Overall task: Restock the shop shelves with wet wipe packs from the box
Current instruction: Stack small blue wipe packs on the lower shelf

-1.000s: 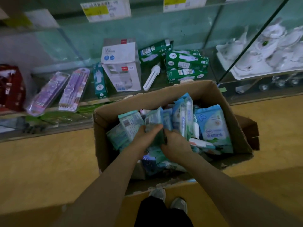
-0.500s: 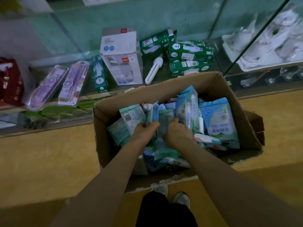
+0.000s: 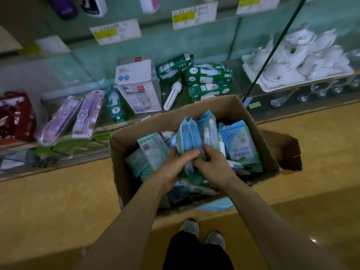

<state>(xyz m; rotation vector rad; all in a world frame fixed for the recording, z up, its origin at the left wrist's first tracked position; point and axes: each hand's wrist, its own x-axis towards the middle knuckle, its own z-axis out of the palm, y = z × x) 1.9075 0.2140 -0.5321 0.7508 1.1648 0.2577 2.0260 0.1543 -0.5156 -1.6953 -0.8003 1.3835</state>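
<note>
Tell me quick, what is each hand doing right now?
Left hand: grips a bunch of upright packs in the box.
Right hand: grips the same bunch from the other side.

Little print can be read.
"LED" is made out on the white box (image 3: 136, 75); upside-down Chinese characters are seen on a wet wipe pack (image 3: 240, 145) but cannot be deciphered; the price labels (image 3: 116, 31) are too blurred.
</note>
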